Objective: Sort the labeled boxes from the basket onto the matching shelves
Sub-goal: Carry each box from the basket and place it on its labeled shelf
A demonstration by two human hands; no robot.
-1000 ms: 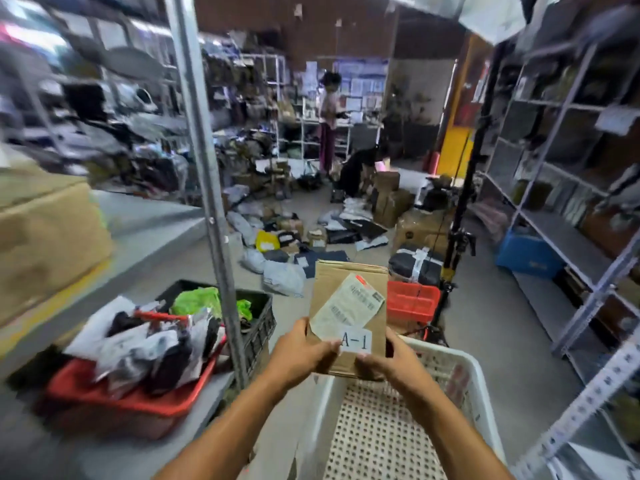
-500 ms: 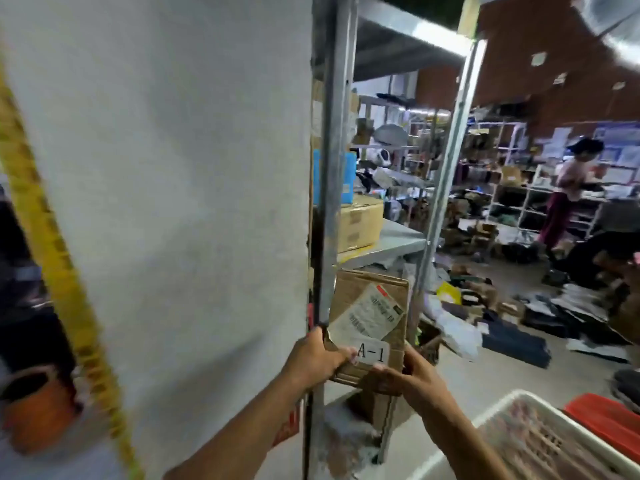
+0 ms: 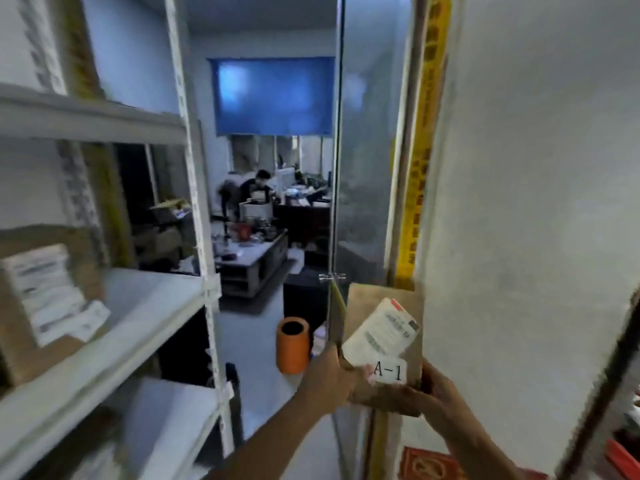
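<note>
Both hands gripping the A-1 box (image 3: 384, 344): left hand (image 3: 329, 379) on its left edge, right hand (image 3: 438, 393) beneath its lower right corner, right of the shelves (image 3: 104, 306).

I have one view only, from the head camera, wide-angle, looking forward and slightly down. It sits close behind the box (image 3: 384, 327) held at lower right, with a shelf unit (image 3: 104, 306) near on my left and a white wall (image 3: 536, 168) right beside the lens.
</note>
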